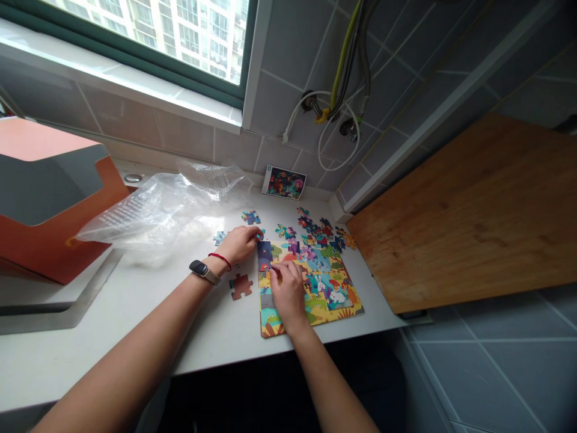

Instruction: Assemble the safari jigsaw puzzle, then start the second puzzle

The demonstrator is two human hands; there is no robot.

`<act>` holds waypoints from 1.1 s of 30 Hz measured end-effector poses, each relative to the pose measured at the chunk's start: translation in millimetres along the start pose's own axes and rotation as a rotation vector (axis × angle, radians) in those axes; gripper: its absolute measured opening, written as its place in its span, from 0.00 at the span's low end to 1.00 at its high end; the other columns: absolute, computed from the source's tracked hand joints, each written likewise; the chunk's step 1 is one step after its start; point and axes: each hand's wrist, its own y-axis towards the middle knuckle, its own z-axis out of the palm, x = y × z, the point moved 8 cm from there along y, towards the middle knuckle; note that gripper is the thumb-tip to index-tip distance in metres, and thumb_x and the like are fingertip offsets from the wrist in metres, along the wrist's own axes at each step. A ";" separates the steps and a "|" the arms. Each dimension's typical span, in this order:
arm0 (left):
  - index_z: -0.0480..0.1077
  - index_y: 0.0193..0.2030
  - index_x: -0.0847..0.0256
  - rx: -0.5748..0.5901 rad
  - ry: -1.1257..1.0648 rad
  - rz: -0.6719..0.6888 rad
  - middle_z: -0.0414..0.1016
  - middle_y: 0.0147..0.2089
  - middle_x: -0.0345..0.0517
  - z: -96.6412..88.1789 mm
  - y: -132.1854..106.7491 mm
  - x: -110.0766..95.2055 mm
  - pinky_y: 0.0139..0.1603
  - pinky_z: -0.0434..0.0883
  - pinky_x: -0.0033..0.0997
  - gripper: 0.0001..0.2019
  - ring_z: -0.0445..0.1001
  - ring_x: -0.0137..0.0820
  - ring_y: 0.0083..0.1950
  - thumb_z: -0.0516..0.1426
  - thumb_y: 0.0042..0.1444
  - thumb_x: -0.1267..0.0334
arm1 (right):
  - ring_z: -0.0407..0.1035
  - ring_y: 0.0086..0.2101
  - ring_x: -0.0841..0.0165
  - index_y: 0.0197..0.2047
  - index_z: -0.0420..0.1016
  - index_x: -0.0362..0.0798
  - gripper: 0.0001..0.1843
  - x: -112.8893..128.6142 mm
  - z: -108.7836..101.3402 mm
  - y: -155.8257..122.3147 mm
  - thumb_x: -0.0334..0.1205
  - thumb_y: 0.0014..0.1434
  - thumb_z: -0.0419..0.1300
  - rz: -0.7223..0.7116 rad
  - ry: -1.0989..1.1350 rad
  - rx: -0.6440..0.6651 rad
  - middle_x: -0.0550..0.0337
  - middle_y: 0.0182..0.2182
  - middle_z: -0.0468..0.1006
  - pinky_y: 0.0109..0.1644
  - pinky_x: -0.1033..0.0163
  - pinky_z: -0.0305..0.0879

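L forearm (126,355), R forearm (329,379), both bare, from bottom edge. L hand (238,245) w/ smartwatch (202,271), red wrist cord (219,260): fingers (253,236) curled together, tips at top-left corner of jigsaw puzzle (311,282), pinch unclear. R hand (287,293): fingers (278,272) pressed together on puzzle's left part, pinch unclear. Puzzle part-built on white counter (135,337); loose pieces (315,231) beyond; brown piece (240,286) to left. Also clear plastic bag (166,210), picture card (283,182), wooden chopping board (451,210).

White countertop (135,319) — bears a part-built jigsaw puzzle (311,288) and loose pieces (315,231), plus a crumpled plastic bag (166,210) and a picture card (283,182) propped at the back edge.
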 end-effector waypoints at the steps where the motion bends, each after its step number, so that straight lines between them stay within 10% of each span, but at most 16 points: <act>1: 0.80 0.50 0.58 0.000 0.002 0.001 0.86 0.45 0.47 0.0 0.0 0.0 0.54 0.74 0.36 0.19 0.82 0.40 0.48 0.50 0.60 0.71 | 0.72 0.46 0.59 0.44 0.79 0.50 0.09 0.2 -0.9 0.1 0.29 0.65 0.61 0.003 0.003 -0.011 0.54 0.41 0.80 0.51 0.56 0.69; 33: 0.80 0.50 0.57 -0.023 0.031 0.045 0.84 0.45 0.50 5.9 2.1 3.8 0.53 0.74 0.38 0.18 0.80 0.42 0.50 0.50 0.63 0.67 | 0.70 0.36 0.63 0.33 0.68 0.52 0.10 21.2 9.0 -7.3 0.28 0.63 0.61 -0.227 0.049 0.141 0.61 0.31 0.74 0.41 0.61 0.63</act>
